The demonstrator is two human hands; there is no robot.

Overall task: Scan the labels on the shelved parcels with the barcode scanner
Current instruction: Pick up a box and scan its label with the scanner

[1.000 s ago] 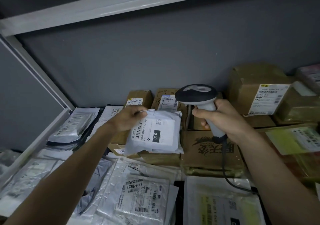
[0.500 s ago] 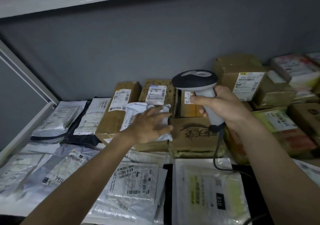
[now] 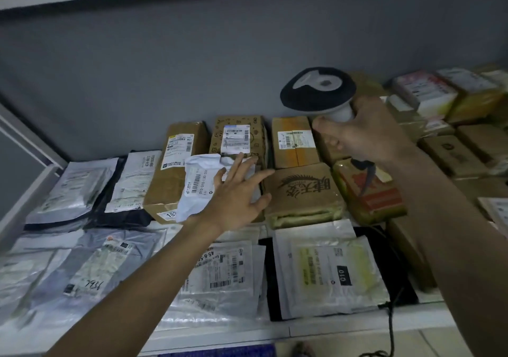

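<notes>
While the left hand (image 3: 236, 202) hovers mid-frame with fingers spread over a crumpled white parcel (image 3: 196, 184), gripping nothing, the right hand (image 3: 365, 134) curls its fingers round the handle of the barcode scanner (image 3: 316, 90), raised at upper right above the brown boxes. That white parcel lies on the shelf (image 3: 357, 326), leaning on a taped carton (image 3: 176, 164). Judging by this, one label is finished with; next the scanner head must be aimed at another label, perhaps on the yellow-taped box (image 3: 295, 142).
</notes>
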